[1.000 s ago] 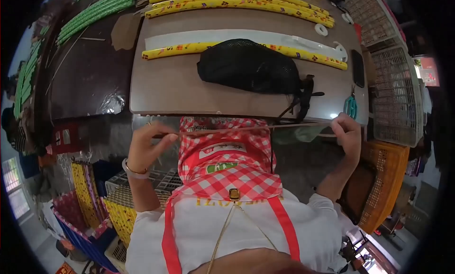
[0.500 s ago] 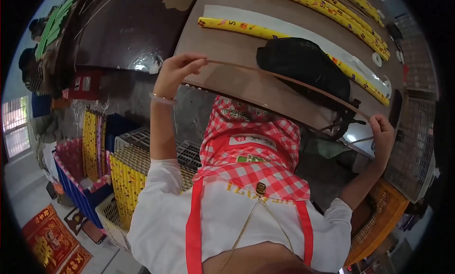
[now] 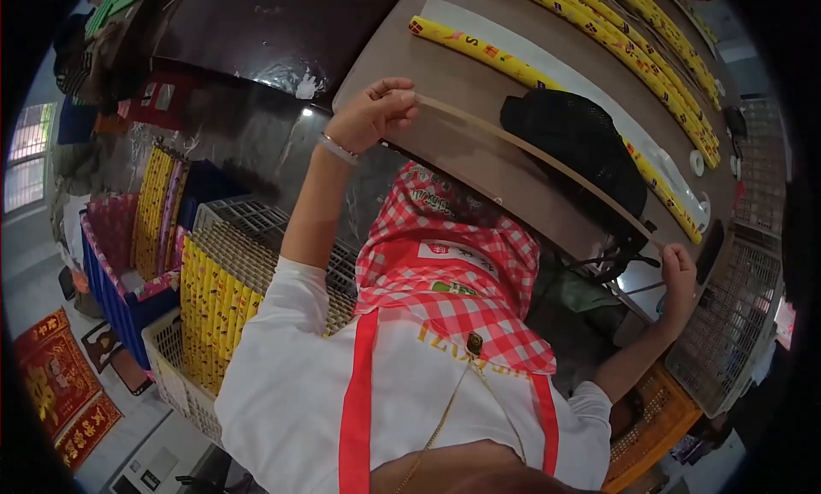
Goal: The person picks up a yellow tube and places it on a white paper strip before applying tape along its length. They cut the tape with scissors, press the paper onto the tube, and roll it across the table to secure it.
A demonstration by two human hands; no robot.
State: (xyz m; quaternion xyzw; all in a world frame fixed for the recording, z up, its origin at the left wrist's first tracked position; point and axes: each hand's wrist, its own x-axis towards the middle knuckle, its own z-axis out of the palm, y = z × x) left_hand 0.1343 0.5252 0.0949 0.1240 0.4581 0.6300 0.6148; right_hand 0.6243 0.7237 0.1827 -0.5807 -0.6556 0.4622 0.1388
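Observation:
A long thin brown strip [image 3: 530,149] is stretched above the table's near edge. My left hand [image 3: 376,113] pinches its left end, fingers closed. At the strip's other end, my right hand [image 3: 678,276] is closed on it. Behind the strip, a black mesh cap [image 3: 577,135] lies on the brown table [image 3: 453,75], partly over a yellow patterned roll [image 3: 487,53]. White paper [image 3: 547,62] lies along the roll's far side.
More yellow rolls [image 3: 599,41] lie at the back of the table. White tape rings [image 3: 697,162] are at its right. Crates of upright yellow rolls [image 3: 214,310] stand at lower left, beside a blue bin [image 3: 128,319]. An orange chair [image 3: 654,425] is at lower right.
The view has turned, so the table and crates appear shifted. My left hand appears farther right and slightly higher, my right hand lower. Both still hold the strip.

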